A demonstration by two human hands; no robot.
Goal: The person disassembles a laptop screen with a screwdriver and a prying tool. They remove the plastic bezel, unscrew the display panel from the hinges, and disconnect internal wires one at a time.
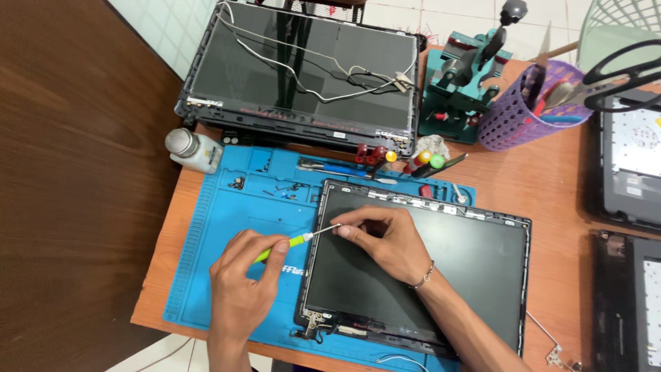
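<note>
A wooden table [551, 186] was seen from above, with a blue work mat [227, 227] spread over its near left part. Dark wood flooring [76, 172] was seen to the left of the table, and pale tiles [165, 24] beyond it.

A laptop screen panel [441, 269] was laid on the mat, dark side up, in its black frame. The left hand [244, 286] was closed around a green-handled screwdriver [292, 242], whose thin metal tip was pointed at the upper left edge of the panel. The right hand [385, 238] was rested on the panel, its fingertips pinched together just at the tip of the tool. A bracelet [423, 277] was worn on the right wrist.

A second screen panel [306, 72] was lying at the far edge of the table, with loose white and black cables [323, 76] draped across it. A small white bottle [193, 149] was standing at the mat's far left corner. Small screws [237, 182] were scattered in the mat's trays. More screwdrivers [413, 160] with red and yellow handles were lying between the two panels. A green stand [461, 89] and a purple basket [513, 114] holding scissors [620, 76] were placed at the far right. Parts of other laptops [630, 200] were stacked along the right edge.
</note>
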